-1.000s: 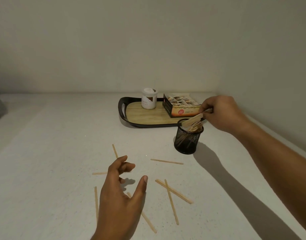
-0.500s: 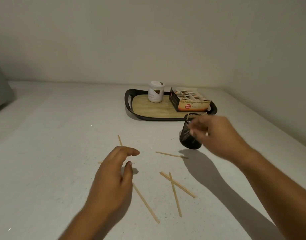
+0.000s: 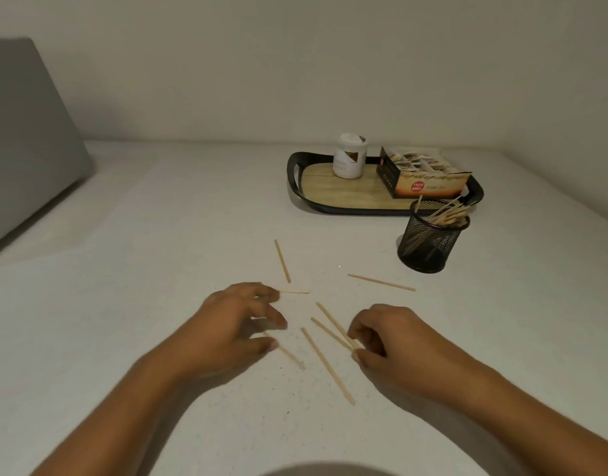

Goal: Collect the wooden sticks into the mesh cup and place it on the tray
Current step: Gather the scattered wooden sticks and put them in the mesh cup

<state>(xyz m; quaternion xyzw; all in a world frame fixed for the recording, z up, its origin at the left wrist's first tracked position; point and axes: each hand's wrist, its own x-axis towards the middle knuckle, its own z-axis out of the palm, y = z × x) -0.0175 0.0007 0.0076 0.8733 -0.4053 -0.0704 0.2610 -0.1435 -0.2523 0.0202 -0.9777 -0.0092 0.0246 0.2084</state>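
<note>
The black mesh cup (image 3: 431,242) stands on the table just in front of the tray (image 3: 295,173) and holds several wooden sticks. More wooden sticks lie loose on the table: one (image 3: 282,261) far left, one (image 3: 381,282) near the cup, one (image 3: 326,365) between my hands. My right hand (image 3: 395,341) pinches the near ends of two crossed sticks (image 3: 331,326) between thumb and fingers. My left hand (image 3: 233,324) hovers palm down over another stick (image 3: 288,355), thumb by it. Its fingers are blurred, so a hold is unclear.
On the tray stand a white jar (image 3: 349,159) and an open box of sachets (image 3: 426,180). A grey slab (image 3: 27,139) leans at the far left. Walls close the table at the back and the right.
My right hand let its sticks drop into the cup and came back down to the loose sticks, now pinching two. My left hand lowered over a stick. The view shifted left.
</note>
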